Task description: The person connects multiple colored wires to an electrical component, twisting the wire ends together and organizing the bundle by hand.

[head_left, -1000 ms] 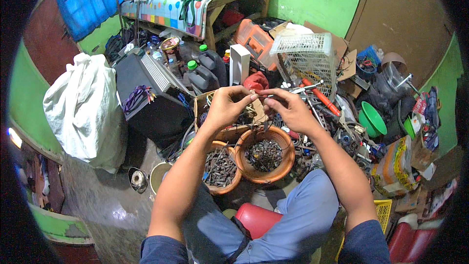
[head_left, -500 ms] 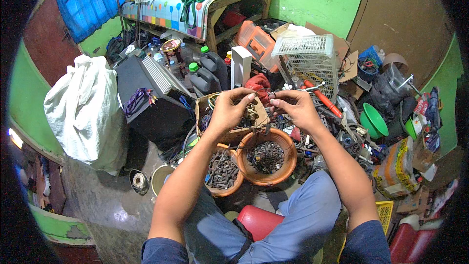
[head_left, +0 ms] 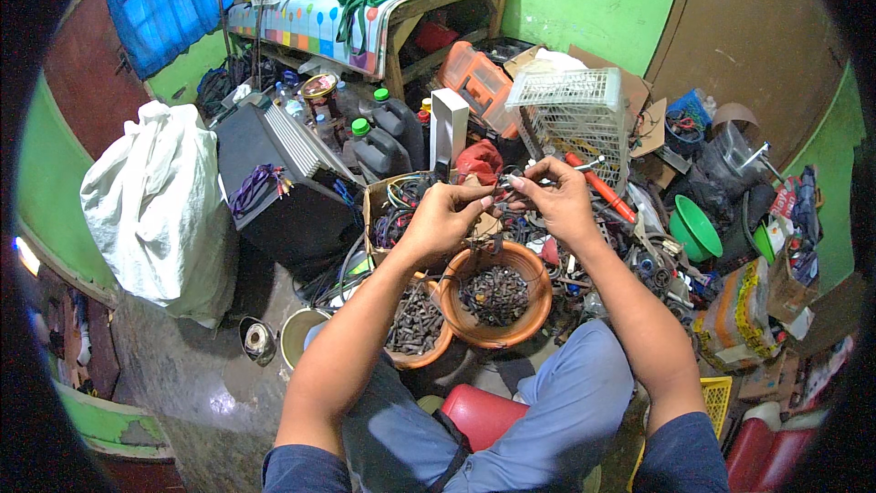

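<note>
White sack (head_left: 155, 210) well left of the grip, black case (head_left: 278, 196) nearer. Left pot (head_left: 432, 356) below it, heaped with dark parts (head_left: 415, 319). Left hand (head_left: 445, 217): narrow pinch, can't tell on what from here. Dark bit (head_left: 501, 188) at the fingertips between hands, too small to identify; right pot (head_left: 540, 303) below. Right hand (head_left: 561, 205) pinches the bit. Orange tube (head_left: 607, 194) just right, green bowl (head_left: 695, 230) further right.
</note>
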A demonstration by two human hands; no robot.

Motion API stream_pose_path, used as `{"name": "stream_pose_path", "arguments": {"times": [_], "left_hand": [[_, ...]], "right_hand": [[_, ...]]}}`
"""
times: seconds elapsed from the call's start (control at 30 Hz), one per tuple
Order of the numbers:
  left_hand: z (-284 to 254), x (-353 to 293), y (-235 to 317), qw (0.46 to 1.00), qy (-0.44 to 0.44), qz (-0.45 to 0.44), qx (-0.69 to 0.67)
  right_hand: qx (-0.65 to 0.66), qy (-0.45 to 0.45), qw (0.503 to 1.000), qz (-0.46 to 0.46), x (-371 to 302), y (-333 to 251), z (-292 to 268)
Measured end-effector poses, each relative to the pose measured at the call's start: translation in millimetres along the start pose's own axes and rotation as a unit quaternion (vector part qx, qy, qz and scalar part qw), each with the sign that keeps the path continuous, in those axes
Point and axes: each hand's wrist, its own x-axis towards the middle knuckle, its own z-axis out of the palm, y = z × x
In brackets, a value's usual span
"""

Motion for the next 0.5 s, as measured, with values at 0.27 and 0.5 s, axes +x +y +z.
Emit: {"name": "stream_pose_path", "arguments": {"times": [0.27, 0.5], "left_hand": [[-5, 2, -5, 0.999, 0.018, -0.006, -0.037], [3, -4, 10, 0.994, 0.057, 0.037, 0.090]], "right_hand": [[-0.089, -0.020, 0.996, 0.011, -2, 3, -1], [-0.056, -0.036, 0.998, 0.023, -2, 5, -1]]}}
